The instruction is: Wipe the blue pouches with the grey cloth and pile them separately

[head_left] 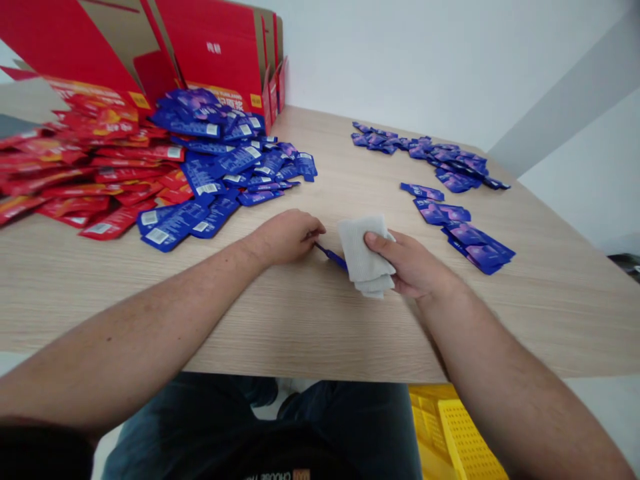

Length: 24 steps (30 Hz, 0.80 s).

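My right hand (pixel 413 263) is closed on a folded white ribbed cloth (pixel 363 247), thumb on top. Partly hidden behind the cloth is a blue packet (pixel 333 256), seen nearly edge-on. The closed fingers of my left hand (pixel 293 237) pinch the packet's left end. Up and left of my left hand lies a heap of blue packets (pixel 220 163) with white barcode labels. Toward the right, more blue and purple packets lie in a loose row (pixel 435 157), and a shorter overlapping row (pixel 457 230) sits nearer my right hand.
Red packets (pixel 100 163) are piled at the left, against red cardboard boxes (pixel 220 47) by the wall. The wooden table (pixel 300 327) ends in front of my legs. Below its edge, at the right, stand yellow perforated crates (pixel 460 427).
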### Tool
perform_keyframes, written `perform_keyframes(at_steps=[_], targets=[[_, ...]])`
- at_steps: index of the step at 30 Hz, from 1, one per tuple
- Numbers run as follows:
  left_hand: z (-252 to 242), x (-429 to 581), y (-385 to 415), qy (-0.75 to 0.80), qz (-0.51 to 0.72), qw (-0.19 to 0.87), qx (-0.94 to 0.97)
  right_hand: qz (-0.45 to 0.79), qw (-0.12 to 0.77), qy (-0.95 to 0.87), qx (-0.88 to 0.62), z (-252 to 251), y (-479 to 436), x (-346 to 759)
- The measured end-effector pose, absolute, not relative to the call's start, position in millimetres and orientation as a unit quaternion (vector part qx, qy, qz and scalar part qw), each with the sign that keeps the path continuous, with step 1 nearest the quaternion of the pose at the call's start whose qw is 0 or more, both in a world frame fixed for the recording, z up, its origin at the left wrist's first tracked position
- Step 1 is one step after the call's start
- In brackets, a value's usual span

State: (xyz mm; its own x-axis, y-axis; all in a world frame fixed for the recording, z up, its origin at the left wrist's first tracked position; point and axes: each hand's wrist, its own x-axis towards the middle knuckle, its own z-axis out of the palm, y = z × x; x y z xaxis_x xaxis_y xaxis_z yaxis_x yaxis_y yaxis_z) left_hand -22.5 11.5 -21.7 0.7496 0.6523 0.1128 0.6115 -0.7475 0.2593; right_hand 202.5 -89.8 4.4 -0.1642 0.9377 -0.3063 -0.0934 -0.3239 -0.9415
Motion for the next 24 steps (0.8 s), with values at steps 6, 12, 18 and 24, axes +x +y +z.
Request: perform_keyframes(at_steps=[6,12,18,24], targets=[[-14,-24,1,0.392,0.101,0.139,0.904,0.642,0.393,-0.404,-0.520,7,-91,204],[-7,-14,-14,0.416,0.125,0.439,0.787,0.633,0.396,-0.424,-0.512,7,-92,203],[-7,-1,-26,0.438,0.170,0.549,0.691,0.653,0.393,-0.438,-0.476,6,-95,197],[-14,0,-23,0.475,0.228,0.551,0.647,0.610,0.436,-0.469,-0.467,13,-98,210]])
